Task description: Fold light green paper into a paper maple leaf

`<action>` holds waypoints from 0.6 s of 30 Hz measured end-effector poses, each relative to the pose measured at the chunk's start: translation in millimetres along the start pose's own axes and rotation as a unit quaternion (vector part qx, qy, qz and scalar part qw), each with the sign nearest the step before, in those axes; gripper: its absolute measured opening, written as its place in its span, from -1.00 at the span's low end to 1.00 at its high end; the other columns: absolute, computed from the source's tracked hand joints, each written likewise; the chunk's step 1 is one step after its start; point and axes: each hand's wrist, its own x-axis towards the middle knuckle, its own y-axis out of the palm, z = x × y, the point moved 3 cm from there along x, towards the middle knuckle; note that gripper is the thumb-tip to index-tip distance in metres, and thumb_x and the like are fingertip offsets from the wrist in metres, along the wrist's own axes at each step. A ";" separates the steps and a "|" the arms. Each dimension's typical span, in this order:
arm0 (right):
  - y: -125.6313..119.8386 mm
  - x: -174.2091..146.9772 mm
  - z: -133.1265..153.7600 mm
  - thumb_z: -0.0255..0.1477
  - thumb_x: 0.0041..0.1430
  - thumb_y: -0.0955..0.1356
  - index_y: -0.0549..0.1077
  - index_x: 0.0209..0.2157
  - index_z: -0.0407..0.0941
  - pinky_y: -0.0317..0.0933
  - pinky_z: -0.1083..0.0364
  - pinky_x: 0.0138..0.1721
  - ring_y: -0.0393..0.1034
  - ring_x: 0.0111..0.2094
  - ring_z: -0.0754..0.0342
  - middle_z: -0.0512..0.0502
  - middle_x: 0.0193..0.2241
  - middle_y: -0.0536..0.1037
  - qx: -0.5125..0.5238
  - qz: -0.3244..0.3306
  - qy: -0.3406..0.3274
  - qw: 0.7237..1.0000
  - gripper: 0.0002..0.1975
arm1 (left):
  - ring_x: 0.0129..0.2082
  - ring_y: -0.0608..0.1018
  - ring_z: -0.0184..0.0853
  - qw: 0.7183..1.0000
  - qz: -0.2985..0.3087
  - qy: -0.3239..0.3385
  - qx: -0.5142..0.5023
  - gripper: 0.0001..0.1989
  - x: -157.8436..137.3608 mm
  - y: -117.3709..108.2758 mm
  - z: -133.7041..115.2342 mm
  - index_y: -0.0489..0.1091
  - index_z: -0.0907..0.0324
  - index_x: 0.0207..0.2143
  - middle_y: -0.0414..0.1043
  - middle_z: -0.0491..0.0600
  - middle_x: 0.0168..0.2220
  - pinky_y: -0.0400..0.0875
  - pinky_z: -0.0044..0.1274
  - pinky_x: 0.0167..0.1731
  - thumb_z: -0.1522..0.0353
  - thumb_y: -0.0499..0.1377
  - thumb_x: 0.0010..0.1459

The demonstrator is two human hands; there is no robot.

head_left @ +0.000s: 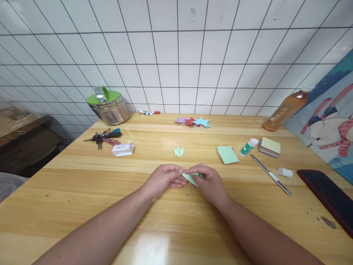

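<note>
Between both hands is a folded piece of light green paper (191, 179), held just above the wooden table. My left hand (169, 177) pinches its left corner between thumb and fingers. My right hand (209, 182) grips the right side, its fingers bent over the paper and hiding part of it. Beyond the hands lies a small folded green paper piece (179, 151) with pointed tips. To the right of it rests a stack of green paper squares (228, 155), with a red edge peeking out.
Paper leaf shapes in purple, red and blue (202, 122) lie near the tiled wall. On the right are a glue stick (249, 147), its cap (285, 172), a utility knife (270, 174), sticky notes (270, 147), phone (328, 198) and bottle (286, 110). Leftward: eraser (122, 149), keys (103, 137), steel pot (110, 110).
</note>
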 end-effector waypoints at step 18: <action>-0.3 0.5 -1.1 -0.55 -0.01 0.25 0.54 -0.45 -0.06 0.26 0.16 -0.42 0.36 -0.41 0.11 -0.05 -0.43 0.47 -0.008 0.004 -0.008 1.000 -0.77 | -0.48 0.55 -0.37 0.999 0.005 -0.034 0.009 -0.79 -1.0 -0.9 -1.6 0.49 0.28 -0.45 0.55 0.07 -0.46 0.41 -0.58 -0.39 0.28 0.22 -0.04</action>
